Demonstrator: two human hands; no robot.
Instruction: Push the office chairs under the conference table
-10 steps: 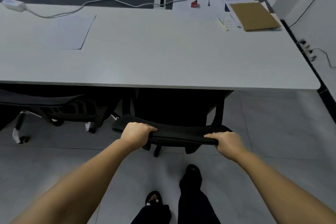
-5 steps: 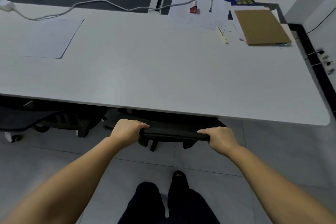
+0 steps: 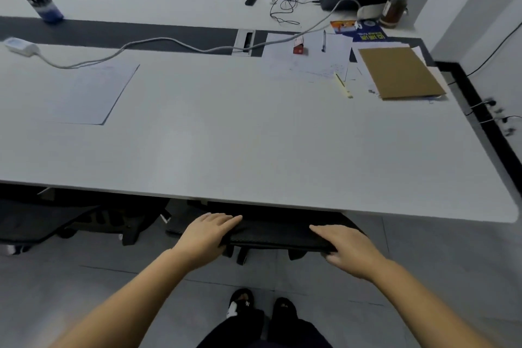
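Observation:
A black office chair (image 3: 278,234) stands in front of me, mostly beneath the white conference table (image 3: 254,155). Only the top of its backrest and a bit of its base show past the table's near edge. My left hand (image 3: 209,234) lies flat on the left end of the backrest top, fingers stretched forward. My right hand (image 3: 348,248) rests on the right end, fingers straightened and thumb near the lower edge. Neither hand is curled around the backrest.
A second black chair (image 3: 56,223) sits under the table to the left. On the table lie a paper sheet (image 3: 84,93), a white adapter (image 3: 19,45) with a cable, loose papers and a brown cardboard folder (image 3: 398,73). A wall with sockets (image 3: 497,113) is at the right. My feet (image 3: 245,305) stand on grey tiles.
The chair has rolled further beneath the table, and I have stepped closer. Both hands have gone from gripping the backrest top to lying on it with fingers extended.

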